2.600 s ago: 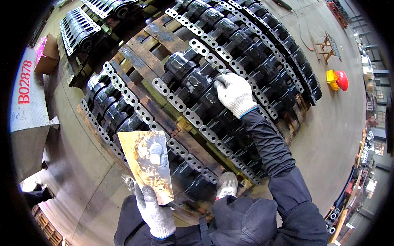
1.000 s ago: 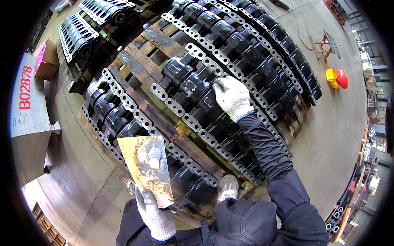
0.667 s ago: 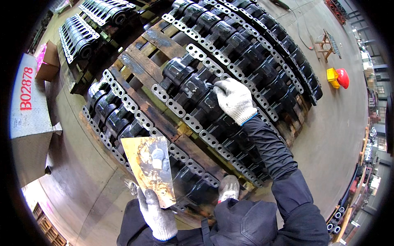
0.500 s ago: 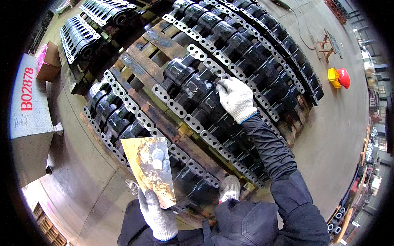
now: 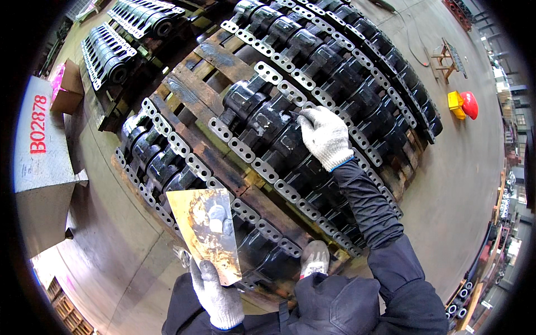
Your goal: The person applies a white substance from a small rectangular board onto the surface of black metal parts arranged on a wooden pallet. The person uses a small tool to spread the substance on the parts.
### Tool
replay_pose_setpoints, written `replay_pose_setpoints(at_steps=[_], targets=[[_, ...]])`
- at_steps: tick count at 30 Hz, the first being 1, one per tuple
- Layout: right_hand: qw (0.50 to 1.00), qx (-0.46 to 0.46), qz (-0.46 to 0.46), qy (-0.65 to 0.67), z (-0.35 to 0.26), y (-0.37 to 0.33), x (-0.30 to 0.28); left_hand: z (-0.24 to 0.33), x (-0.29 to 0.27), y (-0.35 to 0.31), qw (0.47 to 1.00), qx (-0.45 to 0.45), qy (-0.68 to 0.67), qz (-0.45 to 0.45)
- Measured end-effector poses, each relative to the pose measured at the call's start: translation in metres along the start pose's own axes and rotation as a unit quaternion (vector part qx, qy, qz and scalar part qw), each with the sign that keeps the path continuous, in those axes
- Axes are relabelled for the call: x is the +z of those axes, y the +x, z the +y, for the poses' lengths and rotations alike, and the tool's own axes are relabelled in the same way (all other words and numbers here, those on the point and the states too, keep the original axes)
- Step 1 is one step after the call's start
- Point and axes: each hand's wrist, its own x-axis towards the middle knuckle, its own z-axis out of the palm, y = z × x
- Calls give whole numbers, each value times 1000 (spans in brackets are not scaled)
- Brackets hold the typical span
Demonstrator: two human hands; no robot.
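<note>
My left hand (image 5: 215,296), in a pale knitted glove, grips the lower end of a flat tapered plate (image 5: 195,220). Brown smears cover the plate, and a grey putty-like lump (image 5: 218,218) sits near its right edge. Ahead of it, my gloved right hand (image 5: 325,134) is closed in a pinch over a black-painted track chain (image 5: 268,120) with bare-metal, holed link edges. A small dark tip shows at its fingertips; what it belongs to is hidden by the glove. Pale grey patches mark the black casting just left of these fingers.
The chains lie on wooden pallets (image 5: 187,92), with another chain (image 5: 159,159) at left and more (image 5: 340,61) beyond. A grey cabinet (image 5: 44,173) and a cardboard box (image 5: 68,86) stand left. A yellow-and-red object (image 5: 462,105) is on the floor at right. My shoe (image 5: 315,257) is beside the pallet.
The whole view has shifted very slightly. My right hand stays at nearly the same spot on the chain, and my left hand still holds the plate.
</note>
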Motion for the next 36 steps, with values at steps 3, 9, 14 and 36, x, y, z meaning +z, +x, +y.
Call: replay_pose_setpoints(at_steps=[3,9,14,36], targets=[[1000,2,-22,-22,-2,2,4,2,1,0,1000,-4,5,-3],[998,9,-57,-4,-10,0,5,5,2,-1,1000,0,8,-5],[995,13,-55,78,-23,1,-7,6,2,-1,1000,1,10,1],[907,290,33,303,-8,-91,-60,-7,5,4,998,21,-41,52]])
